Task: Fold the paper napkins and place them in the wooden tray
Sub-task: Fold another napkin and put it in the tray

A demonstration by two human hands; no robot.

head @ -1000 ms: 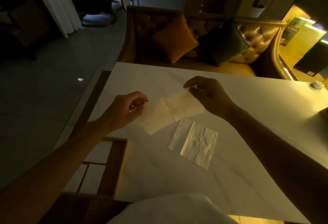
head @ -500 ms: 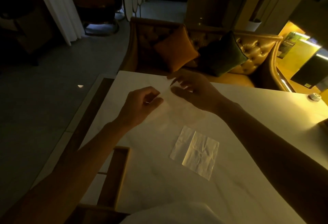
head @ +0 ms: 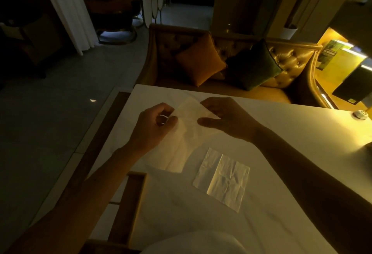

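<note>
A thin white paper napkin [head: 181,139] hangs opened out above the white table [head: 281,132], its lower edge draping down to the tabletop. My left hand [head: 155,124] pinches its upper left part between thumb and fingers. My right hand [head: 225,118] grips its upper right edge. A second napkin [head: 223,179], creased and partly folded, lies flat on the table to the right of the hanging one. A wooden frame [head: 130,203], perhaps the tray, shows at the table's left edge below my left forearm.
A tufted leather sofa [head: 291,60] with an orange cushion [head: 199,60] and a dark green cushion [head: 253,66] stands behind the table. A small round white object [head: 360,115] sits at the far right table edge. Dim floor lies to the left.
The napkin, held folded low over the table a second ago, has been lifted and spread open between both hands. The flat napkin has not moved.
</note>
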